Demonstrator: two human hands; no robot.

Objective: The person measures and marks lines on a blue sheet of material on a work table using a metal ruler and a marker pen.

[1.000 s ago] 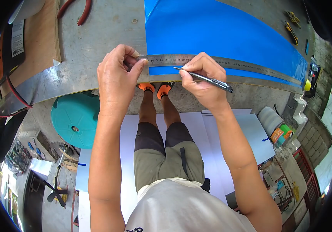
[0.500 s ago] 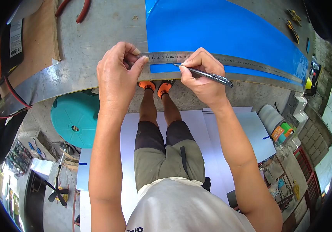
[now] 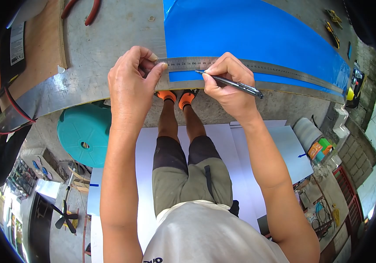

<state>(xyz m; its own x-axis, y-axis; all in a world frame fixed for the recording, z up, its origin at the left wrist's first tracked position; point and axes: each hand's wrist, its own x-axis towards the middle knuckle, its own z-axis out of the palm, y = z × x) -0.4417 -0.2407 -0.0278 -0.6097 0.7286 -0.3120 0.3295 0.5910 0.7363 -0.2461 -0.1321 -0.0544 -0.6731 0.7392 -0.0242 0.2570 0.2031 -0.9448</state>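
A long metal ruler lies across the lower part of a bright blue sheet on the grey metal worktop. My left hand pinches the ruler's left end between thumb and fingers, just past the sheet's left edge. In my right hand is a black pen, held in a writing grip. Its tip points left and rests close under the ruler's lower edge, over the blue strip that shows there.
Red-handled pliers lie at the back left, near a brown board. Yellow-and-black cutters sit at the far right. Below the worktop edge stand a teal stool and white sheets on the floor.
Almost nothing differs. The left hand and the ruler's left end sit very slightly higher in view; the pen tip stays by the ruler's lower edge.
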